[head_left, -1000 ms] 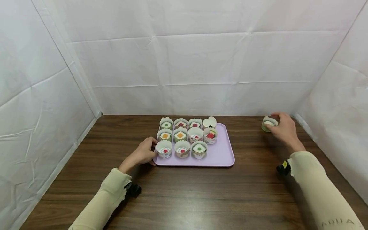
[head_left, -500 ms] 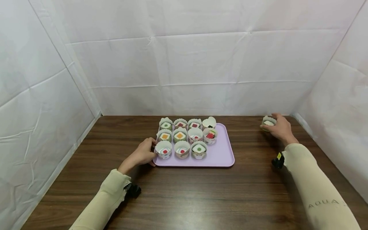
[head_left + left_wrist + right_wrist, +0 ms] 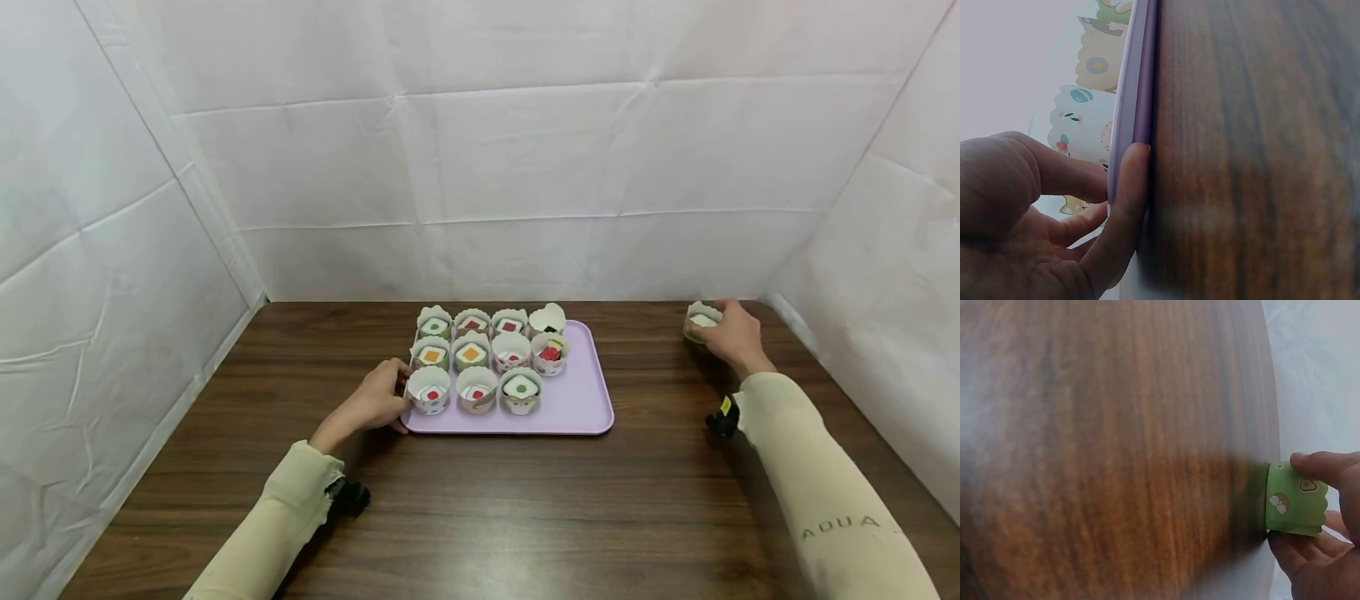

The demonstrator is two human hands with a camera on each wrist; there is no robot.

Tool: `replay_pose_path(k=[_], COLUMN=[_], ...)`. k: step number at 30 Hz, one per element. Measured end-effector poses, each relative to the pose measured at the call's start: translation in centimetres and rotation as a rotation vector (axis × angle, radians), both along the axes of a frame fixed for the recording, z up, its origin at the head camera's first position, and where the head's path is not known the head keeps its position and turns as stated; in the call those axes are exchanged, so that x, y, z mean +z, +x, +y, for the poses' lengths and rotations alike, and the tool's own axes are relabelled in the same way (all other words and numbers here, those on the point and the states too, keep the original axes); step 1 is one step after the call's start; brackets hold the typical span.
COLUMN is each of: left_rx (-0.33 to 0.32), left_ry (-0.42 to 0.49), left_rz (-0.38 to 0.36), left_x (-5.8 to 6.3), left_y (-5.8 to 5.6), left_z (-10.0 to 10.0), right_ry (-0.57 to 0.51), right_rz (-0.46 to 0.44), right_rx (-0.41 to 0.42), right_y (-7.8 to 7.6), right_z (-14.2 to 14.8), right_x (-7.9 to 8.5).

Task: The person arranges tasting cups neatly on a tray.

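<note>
On the lilac tray (image 3: pixel 573 404) stand several paper baking cups with scalloped rims, set in rows. Small pieces with red, green or orange centres lie in most of them. My left hand (image 3: pixel 371 396) pinches the tray's left rim between thumb and fingers, as the left wrist view shows up close. Far to the right, at the table's back edge, my right hand (image 3: pixel 737 335) holds a green paper baking cup (image 3: pixel 1294 503) by its sides. A white piece shows inside this cup in the head view. Its base is at the tabletop.
The dark wood table (image 3: pixel 480 517) runs under everything. White sheeting (image 3: pixel 517 167) rises behind it and at both sides, close to the right hand. Bare lilac surface shows along the tray's right side.
My right hand has shifted slightly left and its forearm has swung left, while the green cup stays almost in place. The left hand and the tray look unchanged.
</note>
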State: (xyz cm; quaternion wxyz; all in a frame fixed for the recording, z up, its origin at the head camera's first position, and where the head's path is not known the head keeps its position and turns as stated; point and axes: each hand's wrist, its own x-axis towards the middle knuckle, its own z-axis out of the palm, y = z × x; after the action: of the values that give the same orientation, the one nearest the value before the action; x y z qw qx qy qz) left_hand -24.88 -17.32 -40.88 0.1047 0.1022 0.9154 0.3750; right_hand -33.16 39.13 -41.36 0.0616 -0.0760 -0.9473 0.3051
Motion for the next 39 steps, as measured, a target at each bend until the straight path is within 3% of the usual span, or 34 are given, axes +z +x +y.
replay_pose_path(k=[19,39], left_rx=[0.013,-0.003], left_ry=[0.032,0.022], left_rz=[-0.014,0.003], left_x=[-0.2,-0.1], left_y=[0.0,0.0], left_z=[0.0,0.0], right_ry=[0.032,0.068], right_rz=[-0.023,0.051], right_rx=[-0.054,0.005], right_y=[0.6,2.3], right_z=[-0.3,-1.3], right_x=[0.0,1.2])
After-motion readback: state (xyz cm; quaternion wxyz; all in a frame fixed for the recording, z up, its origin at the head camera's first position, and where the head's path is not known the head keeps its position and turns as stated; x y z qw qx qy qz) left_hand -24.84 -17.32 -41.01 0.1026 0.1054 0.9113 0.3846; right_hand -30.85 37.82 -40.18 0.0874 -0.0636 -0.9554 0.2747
